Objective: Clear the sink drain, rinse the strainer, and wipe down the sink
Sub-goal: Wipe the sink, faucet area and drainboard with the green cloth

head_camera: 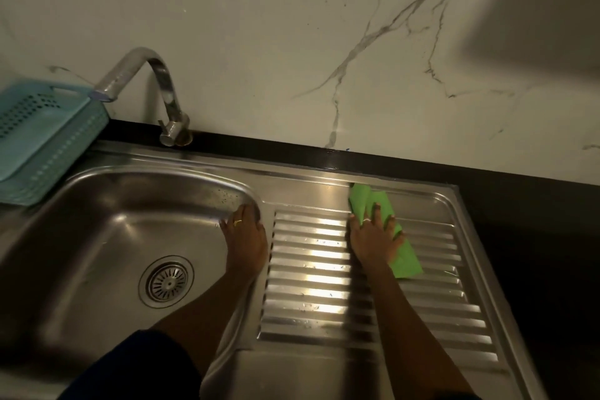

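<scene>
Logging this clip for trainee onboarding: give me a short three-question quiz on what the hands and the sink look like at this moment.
1. True or false: the strainer sits in the drain of the basin.
2. Which side's hand presses the green cloth? A) left B) right
3. Fill in: the cloth lies on the ribbed ____.
Key: 1 true; 2 B, the right hand, while the left hand rests on the basin's rim; 3 drainboard.
</scene>
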